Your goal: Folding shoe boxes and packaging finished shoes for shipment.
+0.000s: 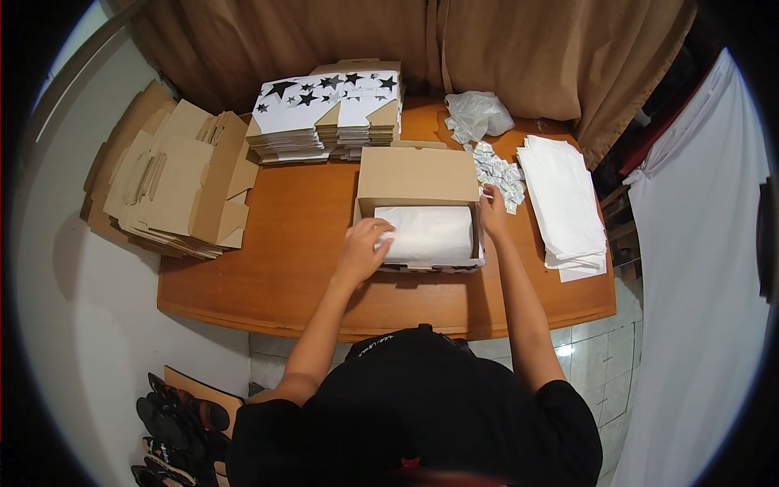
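Note:
An open cardboard box point(418, 174) stands in front of me, its brown lid raised at the far side. Inside lies a folded sheet of white paper point(426, 233). My left hand point(365, 246) is at the box's near left corner, fingers apart, the tips over the paper's left end. My right hand point(492, 213) is just past the box's right edge, beside a loose pile of small white sachets point(505, 180). Its fingers are drawn together at the pile's near left side; what they pinch is too small to make out.
Flat star-printed boxes point(300, 109) are stacked at the back. Folded brown cardboard boxes point(166, 178) lean at the left. A clear plastic bag point(479, 114) sits behind the sachets, and a stack of white paper point(562, 203) lies right on the wooden table point(268, 280). Shoes point(174, 422) stand lower left.

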`<state>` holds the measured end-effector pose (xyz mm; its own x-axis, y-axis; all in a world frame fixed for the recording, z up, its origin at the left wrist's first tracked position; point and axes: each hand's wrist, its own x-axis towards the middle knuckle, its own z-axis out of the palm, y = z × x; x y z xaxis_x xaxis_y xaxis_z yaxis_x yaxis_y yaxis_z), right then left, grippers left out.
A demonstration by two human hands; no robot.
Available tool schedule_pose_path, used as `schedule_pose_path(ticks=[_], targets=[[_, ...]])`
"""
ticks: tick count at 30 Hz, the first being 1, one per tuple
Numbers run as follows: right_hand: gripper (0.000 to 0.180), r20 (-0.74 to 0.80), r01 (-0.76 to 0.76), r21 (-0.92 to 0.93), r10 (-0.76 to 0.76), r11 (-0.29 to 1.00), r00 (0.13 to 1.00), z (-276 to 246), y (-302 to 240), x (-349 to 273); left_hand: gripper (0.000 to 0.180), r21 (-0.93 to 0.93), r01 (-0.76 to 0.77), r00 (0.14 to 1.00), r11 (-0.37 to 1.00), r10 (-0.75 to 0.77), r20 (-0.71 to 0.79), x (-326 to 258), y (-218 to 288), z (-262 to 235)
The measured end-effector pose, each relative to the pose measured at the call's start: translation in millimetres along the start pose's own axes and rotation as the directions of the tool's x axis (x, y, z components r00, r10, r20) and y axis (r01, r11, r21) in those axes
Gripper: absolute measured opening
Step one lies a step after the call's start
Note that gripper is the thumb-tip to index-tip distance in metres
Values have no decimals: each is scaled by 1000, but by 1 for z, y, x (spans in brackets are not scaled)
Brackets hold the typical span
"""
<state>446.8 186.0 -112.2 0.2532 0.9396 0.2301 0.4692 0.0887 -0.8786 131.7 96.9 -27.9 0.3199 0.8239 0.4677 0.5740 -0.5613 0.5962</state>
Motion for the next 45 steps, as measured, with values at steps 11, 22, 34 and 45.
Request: schedule_pose_path(ticks=[11,22,34,45], targets=[[52,-42,74,-133,-80,988,996,25,-28,10,23,-233,334,916,913,-373,-149,-75,-23,-13],[52,-131,-132,275,173,952,976,35,-16,12,16,69,236,951,969,-216,-220,-77,-16,11],[31,-158,307,483,-263,820,952,-2,-60,-52,22,-292,451,768,843,-534,-353,-58,-37,35],[49,21,284,-94,-283,954,959,-30,-57,-138,23,154,250,906,956,-175,-387,-95,5,63]])
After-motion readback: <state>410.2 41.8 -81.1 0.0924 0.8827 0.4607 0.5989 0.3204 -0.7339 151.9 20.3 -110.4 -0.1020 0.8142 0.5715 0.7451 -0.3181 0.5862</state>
